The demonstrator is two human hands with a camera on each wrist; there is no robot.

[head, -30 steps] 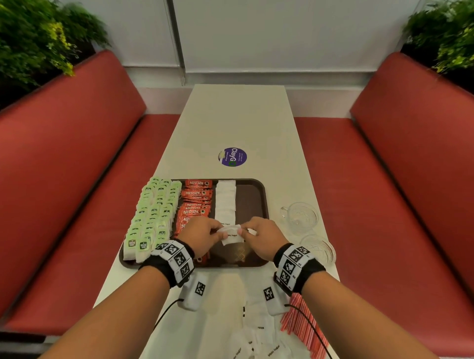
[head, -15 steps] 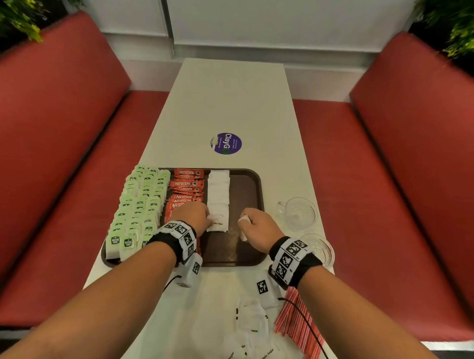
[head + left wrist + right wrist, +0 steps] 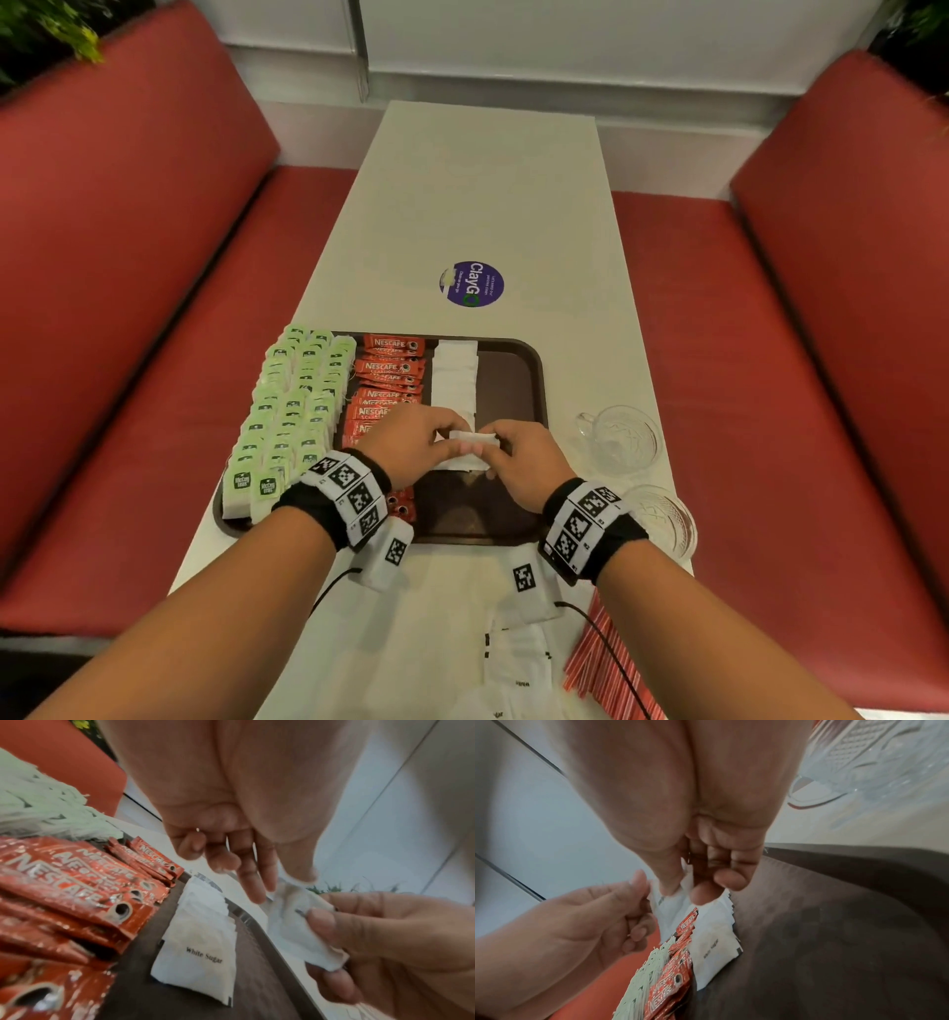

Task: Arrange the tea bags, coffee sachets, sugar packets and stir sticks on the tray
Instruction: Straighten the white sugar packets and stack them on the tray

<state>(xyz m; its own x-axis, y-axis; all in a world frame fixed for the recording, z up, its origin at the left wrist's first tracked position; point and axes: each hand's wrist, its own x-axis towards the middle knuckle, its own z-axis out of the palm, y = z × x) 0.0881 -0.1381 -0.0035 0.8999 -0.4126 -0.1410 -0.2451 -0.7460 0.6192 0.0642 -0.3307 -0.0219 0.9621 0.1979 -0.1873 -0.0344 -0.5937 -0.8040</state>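
A brown tray holds rows of green tea bags, red coffee sachets and white sugar packets. Both hands meet over the near end of the sugar row. My left hand pinches one end of a white sugar packet and my right hand pinches the other. In the left wrist view this packet hangs just above the row's nearest packet, printed "White Sugar". The right wrist view shows the held packet between thumb and fingers.
Several loose sugar packets and a bundle of red stir sticks lie on the table in front of the tray. Two glass cups stand right of the tray. Red benches flank the table.
Half a second ago my left hand rested on the sugar row while my right hand held a packet apart. Now both hands hold that packet together over the row's near end.
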